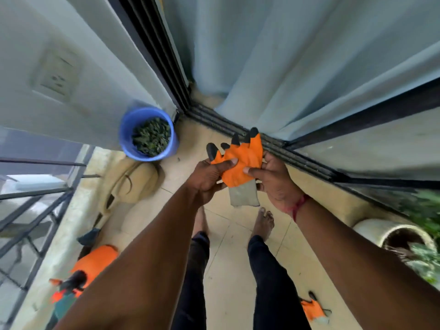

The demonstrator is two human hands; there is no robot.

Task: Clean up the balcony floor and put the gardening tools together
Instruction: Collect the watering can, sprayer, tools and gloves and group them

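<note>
Both hands hold an orange gardening glove point(245, 156) with black claw tips and a grey cuff, in front of me above the tiled balcony floor point(228, 263). My left hand point(209, 177) pinches its left side with the thumb on top. My right hand point(273, 179) pinches its right side the same way. A second orange glove point(314, 310) lies on the floor at the lower right. More orange and green gardening tools point(88, 267) lie by the railing at the lower left, partly hidden by my left arm.
A blue bucket point(126, 134) filled with dry green leaves stands in the corner by the sliding door track point(297, 153). A beige bag point(133, 182) lies beside it. A white pot point(390, 234) with a plant stands at the right. A metal railing point(35, 198) runs along the left.
</note>
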